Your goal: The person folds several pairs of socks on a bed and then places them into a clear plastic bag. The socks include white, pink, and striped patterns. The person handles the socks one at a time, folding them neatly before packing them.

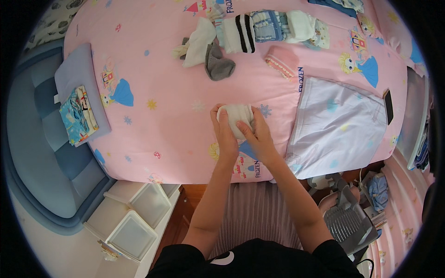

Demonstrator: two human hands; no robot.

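Observation:
My left hand and my right hand hold a folded white cloth bundle between them, over the pink printed bedsheet. The fingers curve around its two sides, and the right thumb presses on it. Farther up the bed lie a loose grey sock and a white sock or cloth. Beside them runs a row of folded clothes, among them a white piece with black stripes, a blue plaid piece and a white one. Nearer me is a pink folded cloth.
A pale printed cloth is spread at the right, with a phone at its edge. Folded printed clothes rest on a lilac pillow by the blue headboard. White drawers and a grey chair stand below the bed's edge.

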